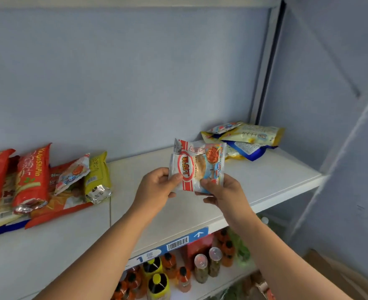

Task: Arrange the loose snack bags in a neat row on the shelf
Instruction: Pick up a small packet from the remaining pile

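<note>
1. White bag (pixel 197 167): held upright, front to the camera, above the bare middle of the shelf (pixel 265 180); touches no other bag.
2. Left hand (pixel 157 187): pinches the bag's lower left edge, thumb on the front. Right hand (pixel 221 191): pinches the lower right corner, thumb in front, fingers curled behind.
3. Row (pixel 31 176), at the left: red bags leaning toward the back wall, with a small white bag and a yellow bag (pixel 97 176) at the right end; overlapping, not yet even.
4. Pile (pixel 246 139), at the right rear corner: several yellow and blue bags heaped flat, unsorted.
5. Step in hand, as judged: placing of one bag, held between pile and row; task partly done, with the pile left to clear.
6. Next move, as judged: calls for a shift leftward and a set-down just beside the yellow bag, base on the shelf, back to the wall; calls also for a steadying touch at release, since a light, puffy bag probably tips easily.
7. Bottles (pixel 200 267): on the lower shelf, not part of the task.
</note>
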The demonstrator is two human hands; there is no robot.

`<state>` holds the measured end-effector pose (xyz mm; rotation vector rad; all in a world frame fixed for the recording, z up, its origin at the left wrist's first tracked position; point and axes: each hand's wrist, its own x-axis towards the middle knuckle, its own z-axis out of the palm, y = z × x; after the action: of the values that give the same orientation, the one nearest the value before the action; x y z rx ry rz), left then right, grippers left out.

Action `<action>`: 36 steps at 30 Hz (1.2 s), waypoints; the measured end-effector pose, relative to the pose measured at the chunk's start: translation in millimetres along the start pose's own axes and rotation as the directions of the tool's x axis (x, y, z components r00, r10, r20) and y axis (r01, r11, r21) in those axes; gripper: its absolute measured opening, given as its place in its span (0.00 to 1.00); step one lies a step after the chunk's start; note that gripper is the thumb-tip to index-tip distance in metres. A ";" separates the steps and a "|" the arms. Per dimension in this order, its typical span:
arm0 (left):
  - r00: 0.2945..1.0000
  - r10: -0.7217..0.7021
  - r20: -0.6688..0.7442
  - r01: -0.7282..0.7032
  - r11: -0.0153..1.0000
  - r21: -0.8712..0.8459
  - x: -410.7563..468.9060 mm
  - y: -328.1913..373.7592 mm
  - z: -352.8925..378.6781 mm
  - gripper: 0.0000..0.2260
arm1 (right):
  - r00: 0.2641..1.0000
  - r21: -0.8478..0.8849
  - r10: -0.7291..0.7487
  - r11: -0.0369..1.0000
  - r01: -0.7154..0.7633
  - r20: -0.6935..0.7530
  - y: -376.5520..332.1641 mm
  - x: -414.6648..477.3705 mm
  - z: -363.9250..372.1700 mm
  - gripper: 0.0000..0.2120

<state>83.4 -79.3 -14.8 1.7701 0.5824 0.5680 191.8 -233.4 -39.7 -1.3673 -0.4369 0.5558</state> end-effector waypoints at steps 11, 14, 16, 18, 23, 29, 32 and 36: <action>0.882 -0.073 0.466 0.036 0.995 0.089 -16.4 -21.4 212.1 0.04 | 0.868 0.059 0.088 0.996 -0.068 -0.488 50.7 -90.2 -198.0 0.08; 0.826 -0.130 0.548 0.038 0.984 0.176 -33.2 -48.7 255.7 0.06 | 0.786 0.102 0.176 0.984 -0.144 -0.592 83.5 -125.6 -238.6 0.06; 0.788 -0.166 0.593 0.031 0.972 0.232 -42.4 -67.0 274.2 0.08 | 0.719 0.136 0.245 0.969 -0.207 -0.650 108.4 -146.7 -261.3 0.08; 0.757 -0.205 0.620 0.031 0.960 0.280 -47.5 -84.5 286.4 0.08 | 0.662 0.190 0.315 0.948 -0.256 -0.680 132.2 -162.3 -278.6 0.08; 0.704 -0.284 0.651 0.030 0.927 0.373 -47.6 -118.1 303.0 0.07 | 0.526 0.280 0.458 0.880 -0.384 -0.717 186.7 -176.1 -300.3 0.11; 0.674 -0.294 0.678 -0.027 0.907 0.419 -36.7 -126.6 303.6 0.11 | 0.290 0.305 0.602 0.692 -0.654 -0.744 235.1 -175.2 -297.0 0.35; 0.674 -0.255 0.693 -0.079 0.908 0.411 -28.7 -119.0 301.0 0.10 | 0.302 0.186 0.543 0.669 -0.719 -0.783 234.4 -175.1 -291.8 0.35; 0.668 -0.158 0.727 -0.187 0.910 0.370 -17.9 -96.2 294.2 0.11 | 0.377 0.059 0.470 0.684 -0.727 -0.798 209.0 -163.5 -287.6 0.28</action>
<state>248.4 -280.6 -183.2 2.2047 0.0889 -0.3465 208.3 -536.2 -287.0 -1.9308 0.8022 0.4350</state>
